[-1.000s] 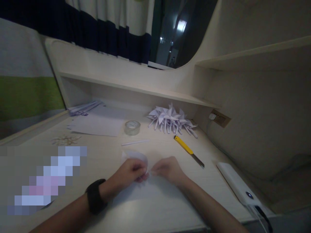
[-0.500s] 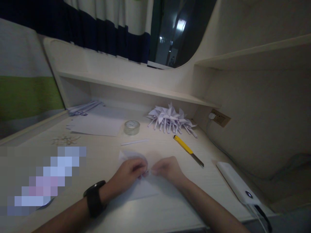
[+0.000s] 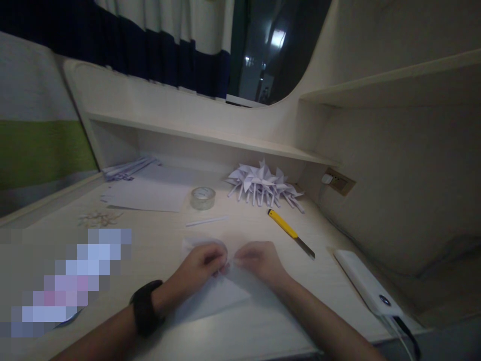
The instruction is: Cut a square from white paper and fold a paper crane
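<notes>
A white sheet of paper [image 3: 214, 297], with a raised or folded far edge, lies under my hands. My left hand [image 3: 206, 261], wearing a black watch [image 3: 148, 307] on the wrist, pinches the paper with thumb and fingers. Close on its right, my right hand [image 3: 261, 258] has its thumb and fingertips pressed together at the paper's side. Blur hides what, if anything, is between those right fingertips. Just beyond the paper lies a thin white paper stick [image 3: 206, 221]. Farther back stands a roll of clear tape [image 3: 203, 199].
Paper pinwheels [image 3: 261, 180] are heaped at the back. A yellow utility knife [image 3: 283, 224] lies to the right with its blade out, and a white power bank [image 3: 363, 281] with cables sits beyond it. White sheets [image 3: 150, 188], rolled paper sticks [image 3: 130, 168] and small sticks [image 3: 99, 218] lie left.
The sheet's near edge has swung a little lower and its far corner looks flatter. Both hands stay almost in place, still close together.
</notes>
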Demonstrator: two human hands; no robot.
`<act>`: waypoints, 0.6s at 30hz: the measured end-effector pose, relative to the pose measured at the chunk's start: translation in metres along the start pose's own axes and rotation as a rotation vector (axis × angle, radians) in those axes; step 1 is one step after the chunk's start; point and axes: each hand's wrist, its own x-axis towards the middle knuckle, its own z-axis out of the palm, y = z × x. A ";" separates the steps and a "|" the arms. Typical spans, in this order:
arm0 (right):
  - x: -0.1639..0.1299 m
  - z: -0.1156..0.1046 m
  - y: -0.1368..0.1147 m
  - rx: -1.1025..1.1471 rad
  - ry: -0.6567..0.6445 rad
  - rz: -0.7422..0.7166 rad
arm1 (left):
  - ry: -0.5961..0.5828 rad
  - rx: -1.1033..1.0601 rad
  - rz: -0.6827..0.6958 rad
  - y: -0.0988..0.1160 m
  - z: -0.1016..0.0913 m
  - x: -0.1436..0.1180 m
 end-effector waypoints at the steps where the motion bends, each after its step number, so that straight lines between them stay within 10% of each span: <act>1: 0.000 0.000 -0.001 0.019 0.019 0.017 | 0.004 0.000 0.000 0.001 0.000 0.000; 18: -0.004 0.002 0.009 -0.740 0.145 -0.713 | 0.104 0.190 0.049 0.007 0.006 -0.007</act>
